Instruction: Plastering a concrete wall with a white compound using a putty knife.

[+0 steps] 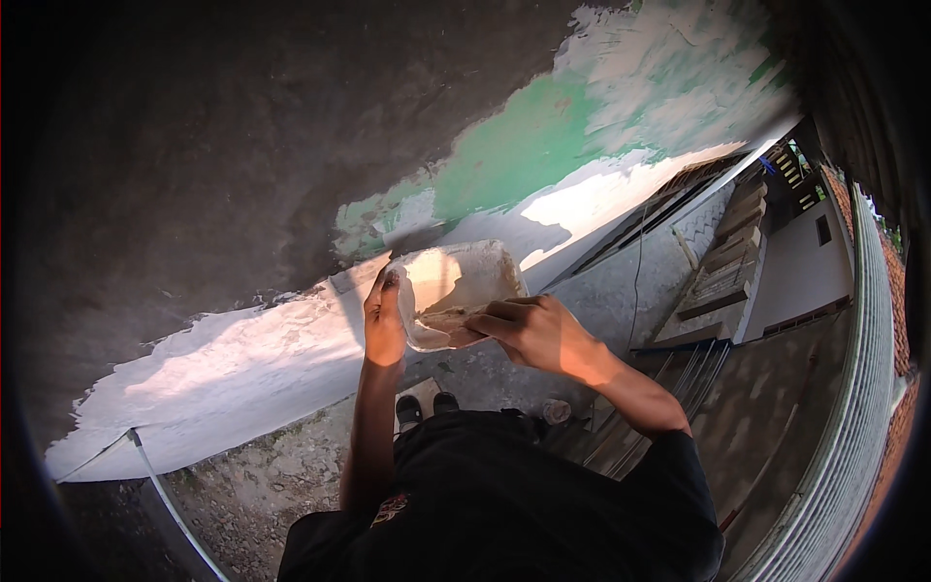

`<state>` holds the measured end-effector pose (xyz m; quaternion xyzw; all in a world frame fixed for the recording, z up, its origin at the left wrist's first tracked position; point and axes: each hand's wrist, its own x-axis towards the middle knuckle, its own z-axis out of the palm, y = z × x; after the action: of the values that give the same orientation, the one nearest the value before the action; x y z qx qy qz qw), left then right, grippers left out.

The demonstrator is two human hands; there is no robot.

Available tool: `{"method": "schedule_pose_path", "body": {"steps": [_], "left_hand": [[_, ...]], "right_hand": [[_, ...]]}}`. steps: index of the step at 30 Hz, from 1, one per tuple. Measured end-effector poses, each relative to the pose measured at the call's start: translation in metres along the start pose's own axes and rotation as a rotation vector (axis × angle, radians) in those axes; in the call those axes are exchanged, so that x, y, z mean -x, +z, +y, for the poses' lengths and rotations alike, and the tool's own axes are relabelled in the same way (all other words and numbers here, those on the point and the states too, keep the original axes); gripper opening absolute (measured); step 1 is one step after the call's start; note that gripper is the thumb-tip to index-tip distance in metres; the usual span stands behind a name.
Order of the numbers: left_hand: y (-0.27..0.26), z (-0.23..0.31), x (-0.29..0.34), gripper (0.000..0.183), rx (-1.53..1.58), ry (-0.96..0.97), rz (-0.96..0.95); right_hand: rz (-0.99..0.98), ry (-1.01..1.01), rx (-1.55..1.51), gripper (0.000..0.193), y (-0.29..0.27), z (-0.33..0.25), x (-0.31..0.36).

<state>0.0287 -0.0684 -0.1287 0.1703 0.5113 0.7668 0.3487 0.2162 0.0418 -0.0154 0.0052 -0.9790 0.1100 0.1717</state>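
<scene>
A whitish, translucent plastic tub point(482, 260), smeared with pale plaster-like paste, is tilted in front of my chest. My left hand point(384, 315) grips its left side, thumb against the rim. At the tub's near right side is my right hand point(533, 330), its fingers closed and reaching over the rim toward the paste point(443, 322). What the right fingers pinch, if anything, is hidden by the hand and the tub. Just beyond stands a wall with bare dark grey render point(242, 145), a green painted patch point(524, 136) and a white lower band point(223, 373).
My shoes point(409, 409) stand on a pale slab below. A small clear cup point(556, 411) sits on the ground nearby. A thin pale pole point(160, 485) leans at lower left. On the right are stacked boards point(727, 257) and a corrugated sheet edge point(844, 466).
</scene>
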Motion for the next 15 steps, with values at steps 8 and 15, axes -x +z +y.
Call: {"method": "schedule_pose_path", "body": {"steps": [8,15], "left_hand": [[0.008,0.018,0.002,0.049,-0.049,0.008,-0.001],[0.009,0.023,0.002,0.046,-0.077,0.009,-0.061]], "right_hand": [[0.060,0.064,-0.099,0.029,-0.023,0.007,-0.015],[-0.107,0.085,-0.200,0.031,-0.036,0.011,-0.015]]}}
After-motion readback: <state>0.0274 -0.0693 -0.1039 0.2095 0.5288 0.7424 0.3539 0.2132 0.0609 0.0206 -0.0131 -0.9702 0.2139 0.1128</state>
